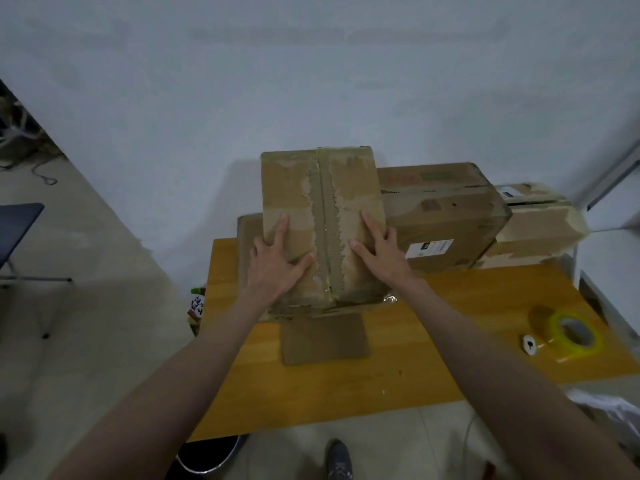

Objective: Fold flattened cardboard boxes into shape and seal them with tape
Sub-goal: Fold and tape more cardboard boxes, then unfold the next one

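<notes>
A brown cardboard box (311, 181) stands on the wooden table (433, 358), its top flaps closed and a strip of clear tape (325, 216) running down the centre seam. My left hand (277, 261) lies flat with spread fingers on the left flap. My right hand (381, 251) lies flat on the right flap, just beside the seam. A loose end of tape hangs at the box's near right corner. One brown flap (323, 337) lies flat on the table in front of the box. A yellow roll of clear tape (568, 336) sits at the table's right side.
Two more taped boxes (446, 216) (540, 220) stand at the back right against the wall. A small white object (529, 344) lies beside the tape roll. A dark chair (17, 237) stands on the floor at left, and a bottle (198, 303) by the table's left edge.
</notes>
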Motion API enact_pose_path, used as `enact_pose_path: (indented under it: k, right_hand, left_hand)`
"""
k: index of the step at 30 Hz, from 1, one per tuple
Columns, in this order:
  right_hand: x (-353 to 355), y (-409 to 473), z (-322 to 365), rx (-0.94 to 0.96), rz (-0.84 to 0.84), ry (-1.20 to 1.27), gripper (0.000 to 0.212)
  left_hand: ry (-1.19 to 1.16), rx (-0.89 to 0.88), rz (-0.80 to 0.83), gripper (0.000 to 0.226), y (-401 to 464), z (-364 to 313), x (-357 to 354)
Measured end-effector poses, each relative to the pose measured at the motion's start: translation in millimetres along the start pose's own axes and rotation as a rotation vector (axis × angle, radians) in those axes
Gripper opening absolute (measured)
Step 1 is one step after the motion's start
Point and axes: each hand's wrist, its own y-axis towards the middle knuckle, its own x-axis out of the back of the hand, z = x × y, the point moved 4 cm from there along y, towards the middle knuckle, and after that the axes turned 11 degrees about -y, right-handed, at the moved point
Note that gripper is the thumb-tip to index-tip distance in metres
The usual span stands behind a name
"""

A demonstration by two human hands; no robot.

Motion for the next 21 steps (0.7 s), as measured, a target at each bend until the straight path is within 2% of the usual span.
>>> enact_pose_path:
  k: [4, 14, 18, 21]
  right_hand:
    - [-0.2, 15.0, -2.3, 0.010, -0.026, 0.068, 0.073]
    - [18.5, -9.0, -11.2, 0.069, -0.018, -0.098, 0.076]
    - [-4.8, -26.5, -25.1, 0.032, 0.085, -0.194, 0.074]
    - [-20.3, -20.8, -23.6, 0.020, 0.070, -0.200, 0.072]
  left_hand:
    - [-0.017, 0.017, -0.025, 0.100, 15.9, -3.5, 1.8]
    - [0.002, 0.049, -0.105, 0.099, -26.9, -6.3, -0.8]
    - [-0.008, 0.146, -0.049, 0.100, -54.0, 12.7, -21.7]
    - [-0.061, 0.172, -0.053, 0.098, -47.3, 22.8, -25.2]
